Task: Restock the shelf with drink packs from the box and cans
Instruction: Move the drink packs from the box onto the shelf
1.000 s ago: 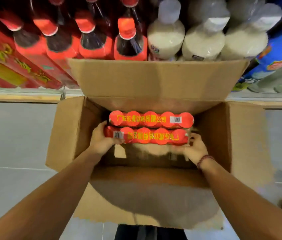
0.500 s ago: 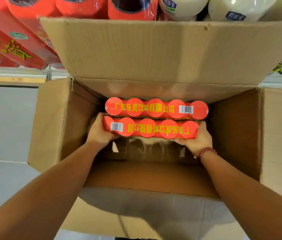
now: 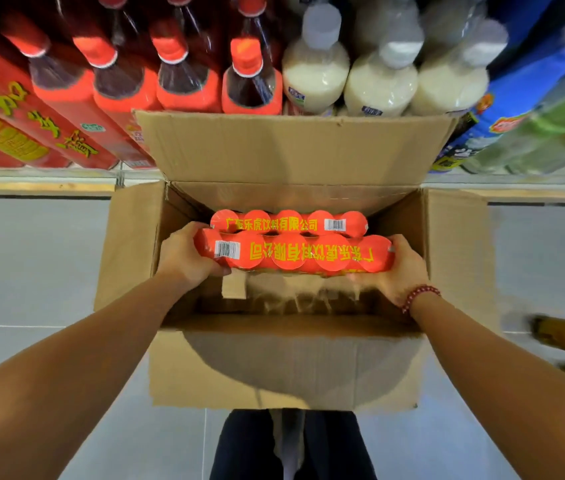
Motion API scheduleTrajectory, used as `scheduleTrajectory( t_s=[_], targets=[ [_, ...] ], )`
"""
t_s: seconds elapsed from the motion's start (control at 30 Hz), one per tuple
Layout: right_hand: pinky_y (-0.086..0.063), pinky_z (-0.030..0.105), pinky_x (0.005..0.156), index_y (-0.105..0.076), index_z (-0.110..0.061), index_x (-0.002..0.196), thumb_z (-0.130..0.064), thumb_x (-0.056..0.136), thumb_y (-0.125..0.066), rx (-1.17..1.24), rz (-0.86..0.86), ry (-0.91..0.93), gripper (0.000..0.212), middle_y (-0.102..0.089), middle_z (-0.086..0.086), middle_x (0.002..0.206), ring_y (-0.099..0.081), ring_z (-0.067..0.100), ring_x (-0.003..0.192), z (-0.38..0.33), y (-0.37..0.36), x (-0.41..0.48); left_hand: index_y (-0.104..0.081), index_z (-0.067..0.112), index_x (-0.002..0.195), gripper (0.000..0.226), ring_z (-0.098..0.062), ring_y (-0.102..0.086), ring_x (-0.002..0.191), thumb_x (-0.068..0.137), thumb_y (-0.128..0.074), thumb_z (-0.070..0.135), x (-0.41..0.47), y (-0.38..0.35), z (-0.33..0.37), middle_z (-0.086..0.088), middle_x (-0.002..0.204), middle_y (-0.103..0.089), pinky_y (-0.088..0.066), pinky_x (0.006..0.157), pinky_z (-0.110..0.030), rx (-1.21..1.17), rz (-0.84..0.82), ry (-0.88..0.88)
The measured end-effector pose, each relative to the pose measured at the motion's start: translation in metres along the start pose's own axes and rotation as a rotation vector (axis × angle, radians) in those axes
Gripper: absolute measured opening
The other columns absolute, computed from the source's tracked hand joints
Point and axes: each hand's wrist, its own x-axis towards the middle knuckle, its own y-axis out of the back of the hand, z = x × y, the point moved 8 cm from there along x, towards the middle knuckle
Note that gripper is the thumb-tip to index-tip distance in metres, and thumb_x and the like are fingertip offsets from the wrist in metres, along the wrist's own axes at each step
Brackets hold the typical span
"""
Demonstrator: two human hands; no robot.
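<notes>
The grey tiled floor (image 3: 31, 265) carries the open cardboard box (image 3: 284, 368) and, nearby, a brown bottle (image 3: 558, 336) lying down.

A bracelet (image 3: 421, 297) of round dark-red beads circles the right wrist, just behind the right hand (image 3: 399, 271). Both forearms (image 3: 101, 358) are bare. Well below the bracelet and to its left, dark trousers (image 3: 246, 445) show.

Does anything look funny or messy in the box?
The held pack, gripped by the left hand and right hand, has its yellow writing upside down compared with the rear pack. Nothing looks spilled or broken.
</notes>
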Motion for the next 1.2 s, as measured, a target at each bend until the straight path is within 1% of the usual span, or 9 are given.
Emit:
scheduleTrajectory(
  t_s=[0.1,0.2,0.37,0.57,0.67,0.73,0.83,1.0,1.2],
  targets=[
    [-0.05,0.031,0.081,-0.053,-0.008,0.111,-0.029,0.052,-0.09,0.007,0.012,0.053,0.073,-0.061,0.0,0.099,-0.058,0.016,0.09,-0.03,0.034,-0.033,-0.056,0.016,0.111,0.075,-0.02,-0.058,0.094,0.045,-0.093,0.011,-0.027,0.034,0.027,0.001,0.095,-0.061,-0.049,0.078,-0.026,-0.07,-0.05,-0.04],
    [-0.043,0.004,0.063,-0.051,-0.008,0.111,-0.005,0.063,-0.085,0.069,0.025,0.096,0.058,-0.055,-0.008,0.091,-0.052,0.005,0.079,-0.07,0.075,-0.07,-0.059,0.025,0.095,0.065,-0.01,-0.056,0.082,0.042,-0.094,0.016,-0.063,0.083,0.068,0.011,0.086,-0.059,-0.042,0.068,-0.015,-0.109,-0.023,-0.128],
    [-0.04,0.002,0.057,-0.054,-0.021,0.098,-0.021,0.053,-0.091,0.036,0.113,0.223,0.058,-0.057,-0.011,0.083,-0.053,0.0,0.073,-0.141,0.142,-0.124,-0.058,0.023,0.099,0.073,-0.011,-0.06,0.08,0.038,-0.095,0.01,-0.117,0.157,0.127,0.01,0.085,-0.066,-0.045,0.065,-0.015,-0.195,-0.014,-0.199],
    [-0.048,0.013,0.073,-0.056,-0.015,0.105,-0.025,0.05,-0.092,0.177,0.158,0.291,0.066,-0.064,-0.005,0.098,-0.059,0.007,0.088,-0.229,0.231,-0.193,-0.063,0.025,0.1,0.066,-0.018,-0.06,0.078,0.044,-0.092,0.005,-0.19,0.265,0.221,0.003,0.089,-0.066,-0.052,0.067,-0.03,-0.226,0.058,-0.339],
    [-0.054,0.035,0.086,-0.056,-0.017,0.109,-0.036,0.043,-0.091,0.22,0.185,0.331,0.078,-0.065,-0.001,0.109,-0.062,0.016,0.1,-0.275,0.275,-0.224,-0.063,0.026,0.1,0.064,-0.013,-0.06,0.072,0.045,-0.092,0.01,-0.226,0.317,0.269,0.004,0.088,-0.065,-0.051,0.052,-0.018,-0.297,0.088,-0.387],
    [-0.053,0.041,0.089,-0.056,-0.019,0.108,-0.035,0.044,-0.092,0.233,0.205,0.379,0.076,-0.065,0.0,0.111,-0.062,0.019,0.102,-0.309,0.306,-0.251,-0.065,0.023,0.103,0.068,-0.013,-0.062,0.078,0.042,-0.094,0.017,-0.252,0.353,0.3,0.003,0.09,-0.067,-0.051,0.061,-0.013,-0.31,0.119,-0.445],
    [-0.053,0.039,0.087,-0.058,-0.017,0.105,-0.032,0.044,-0.093,0.256,0.247,0.441,0.072,-0.066,0.0,0.107,-0.063,0.018,0.099,-0.35,0.345,-0.284,-0.068,0.025,0.1,0.077,-0.008,-0.066,0.08,0.028,-0.092,0.038,-0.283,0.392,0.329,0.008,0.088,-0.072,-0.05,0.078,-0.027,-0.335,0.141,-0.467],
    [-0.049,0.015,0.074,-0.061,-0.012,0.107,-0.015,0.055,-0.09,0.311,0.271,0.555,0.059,-0.067,-0.009,0.1,-0.061,0.001,0.089,-0.414,0.404,-0.349,-0.069,0.014,0.102,0.062,-0.002,-0.063,0.069,0.045,-0.091,0.013,-0.333,0.447,0.38,0.01,0.082,-0.071,-0.049,0.062,-0.015,-0.409,0.129,-0.546],
    [-0.052,0.028,0.082,-0.067,-0.014,0.1,-0.017,0.052,-0.09,0.317,0.343,0.691,0.053,-0.071,-0.001,0.099,-0.066,0.011,0.09,-0.47,0.462,-0.422,-0.066,0.027,0.081,0.042,0.012,-0.06,0.053,0.051,-0.09,0.01,-0.404,0.511,0.437,0.022,0.056,-0.068,-0.047,0.056,-0.014,-0.401,0.186,-0.668]
  ],
)
